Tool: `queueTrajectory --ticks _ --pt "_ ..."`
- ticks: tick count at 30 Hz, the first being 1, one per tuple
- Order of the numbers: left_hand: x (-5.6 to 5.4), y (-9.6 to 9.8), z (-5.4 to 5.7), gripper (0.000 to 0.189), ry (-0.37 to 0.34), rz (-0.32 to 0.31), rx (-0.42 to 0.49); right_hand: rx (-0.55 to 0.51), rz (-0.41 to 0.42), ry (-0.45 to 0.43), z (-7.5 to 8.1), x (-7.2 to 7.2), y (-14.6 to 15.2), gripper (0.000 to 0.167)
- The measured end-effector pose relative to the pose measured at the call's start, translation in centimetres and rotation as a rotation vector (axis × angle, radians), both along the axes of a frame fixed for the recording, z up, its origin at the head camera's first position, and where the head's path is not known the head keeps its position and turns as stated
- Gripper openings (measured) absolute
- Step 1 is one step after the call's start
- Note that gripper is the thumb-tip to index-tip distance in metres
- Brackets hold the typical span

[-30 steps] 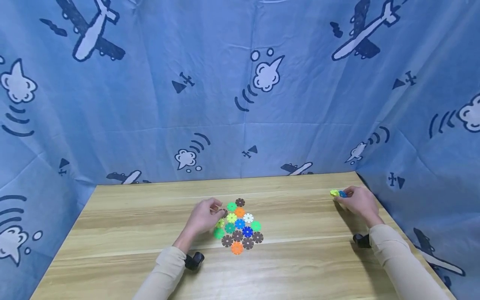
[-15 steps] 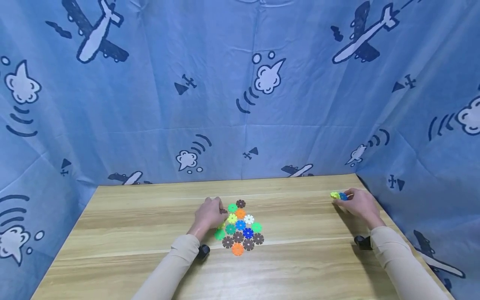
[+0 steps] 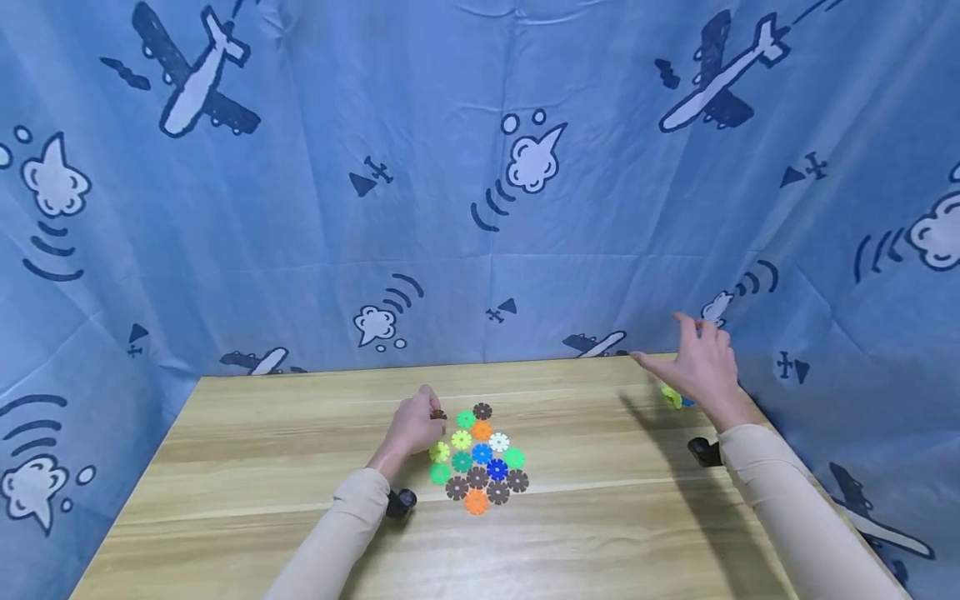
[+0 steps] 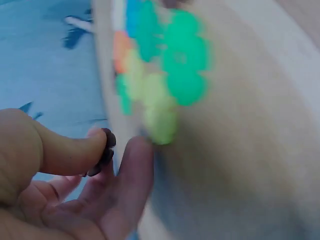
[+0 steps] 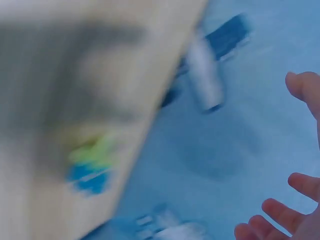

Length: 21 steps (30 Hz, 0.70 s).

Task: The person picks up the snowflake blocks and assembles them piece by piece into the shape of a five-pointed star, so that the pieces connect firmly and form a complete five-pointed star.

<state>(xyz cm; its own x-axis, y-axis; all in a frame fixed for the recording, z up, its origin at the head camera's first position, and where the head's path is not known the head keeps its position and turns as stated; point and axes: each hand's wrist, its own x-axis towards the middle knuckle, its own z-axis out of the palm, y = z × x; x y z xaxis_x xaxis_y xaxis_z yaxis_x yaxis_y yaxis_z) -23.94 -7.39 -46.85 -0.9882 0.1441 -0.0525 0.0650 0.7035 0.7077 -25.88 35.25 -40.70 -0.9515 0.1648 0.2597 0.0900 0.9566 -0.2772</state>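
My left hand (image 3: 412, 427) pinches a dark brown notched plastic disc (image 4: 106, 152) between thumb and fingers, just off the left side of a group of flat discs. That group holds yellow-green (image 3: 440, 452), green (image 3: 439, 474), orange (image 3: 476, 502), white (image 3: 498, 442), blue (image 3: 497, 469) and brown discs lying on the table. My right hand (image 3: 701, 367) is raised with fingers spread, holding nothing. Below and behind it, a yellow-green disc piece (image 3: 672, 397) joined to a blue one (image 5: 90, 177) rests on the table; the right hand partly hides them in the head view.
The wood-grain table (image 3: 300, 467) reaches back to a blue curtain (image 3: 420, 208) printed with planes and clouds. Another curtain side runs along the table's right edge. A black wrist camera (image 3: 402, 503) sits under the left wrist, another (image 3: 705, 452) under the right.
My right hand has let go of the yellow-green and blue pieces and lifted, its fingers spreading. The left hand has picked the brown disc up from the group's left edge and drawn slightly away.
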Motion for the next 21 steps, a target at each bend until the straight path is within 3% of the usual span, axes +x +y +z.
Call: queueTrajectory --ticks 2,6,12,16,21 --pt "0.2 -0.3 0.8 0.021 0.009 -0.015 0.133 0.009 0.054 0.043 1.4 -0.4 -2.2 0.099" --pt "0.7 -0.6 3.0 0.016 0.027 -0.013 0.315 0.041 0.172 0.115 3.7 -0.8 -6.4 0.092" --pt "2.0 -1.6 6.8 0.014 0.081 -0.004 0.418 0.118 0.312 0.151 5.4 -0.9 -12.2 0.061" --pt "3.3 -2.3 8.3 0.024 0.096 0.027 0.533 0.138 0.440 0.103 5.4 -0.9 -15.9 0.048" --pt "4.7 -2.7 8.8 0.023 0.148 0.068 0.645 0.136 0.662 -0.054 4.1 -2.0 -19.5 0.038"
